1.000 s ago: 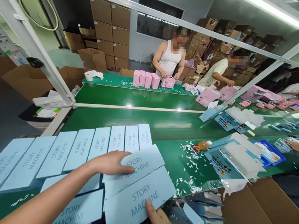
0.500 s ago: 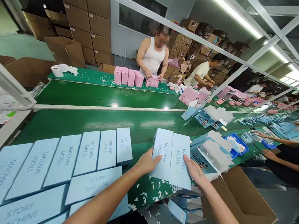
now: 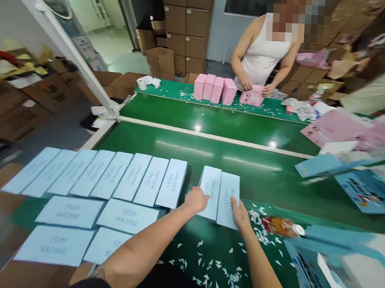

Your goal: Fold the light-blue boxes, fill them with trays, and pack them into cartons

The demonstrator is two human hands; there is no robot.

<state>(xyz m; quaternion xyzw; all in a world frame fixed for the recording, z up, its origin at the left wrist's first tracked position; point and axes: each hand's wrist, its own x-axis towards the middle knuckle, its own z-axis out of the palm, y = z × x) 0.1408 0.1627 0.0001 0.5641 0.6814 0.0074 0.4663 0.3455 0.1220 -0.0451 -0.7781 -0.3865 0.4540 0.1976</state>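
Note:
Two light-blue cartons lettered STORY MACHINE are squeezed side by side between my hands, over the green table [image 3: 181, 242]. My left hand [image 3: 196, 200] is closed against the outer side of the left carton [image 3: 212, 183], thumb on its top face. On the other side, my right hand [image 3: 242, 216] grips the right carton [image 3: 228, 193], with fingers over its lettered face. Whether their undersides touch the table cannot be seen. A row of matching blue cartons [image 3: 148, 176] stands just left of my left hand. Several more cartons [image 3: 127, 216] lie in front of that row, partly behind my left forearm.
White and blue paper scraps [image 3: 216, 265] litter the table's near side. A bottle with a white cap [image 3: 280, 226] lies right of my right hand, beside unfolded blue boxes [image 3: 337, 263]. Across the belt, a person [image 3: 265, 53] handles a pink box [image 3: 252, 95]. A white frame post [image 3: 71, 47] slants at left.
The view has swung left, bringing in more of the carton row and the bottle. Both hands, still holding the two cartons, have come closer to the end of that row.

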